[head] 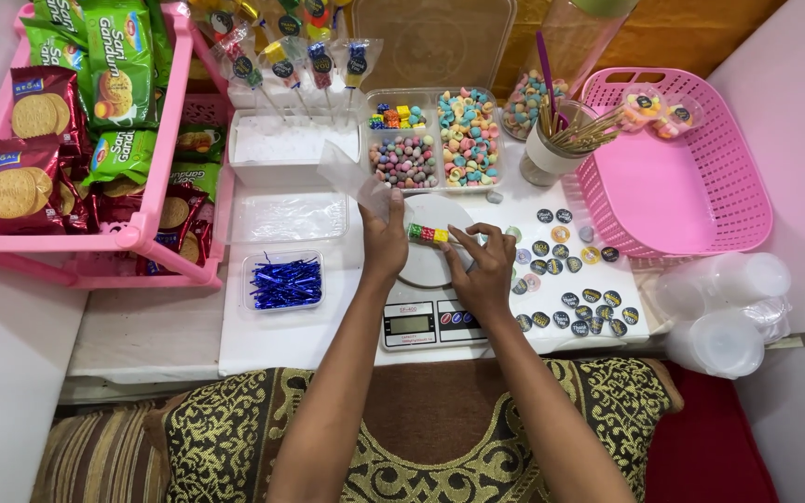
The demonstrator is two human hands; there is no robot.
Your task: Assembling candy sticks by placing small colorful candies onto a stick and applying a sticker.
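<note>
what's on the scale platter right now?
On the white kitchen scale, a short row of coloured candy cubes lies on the round platter, pinched between the left hand and right hand. The hands cover the platter's sides.

Short row of small coloured candy cubes [428,234], red, green and yellow, lying crosswise above the round white scale pan [426,270]; crinkled clear plastic bag [354,177] tilted up-left

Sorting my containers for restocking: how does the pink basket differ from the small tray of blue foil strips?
The pink basket is large, opaque and perforated, sitting at the right; the small tray is clear, shallow and sits left of the scale. The basket holds only a few wrapped sweets near its far rim; the tray is filled with blue strips. Both are open-topped.
</note>
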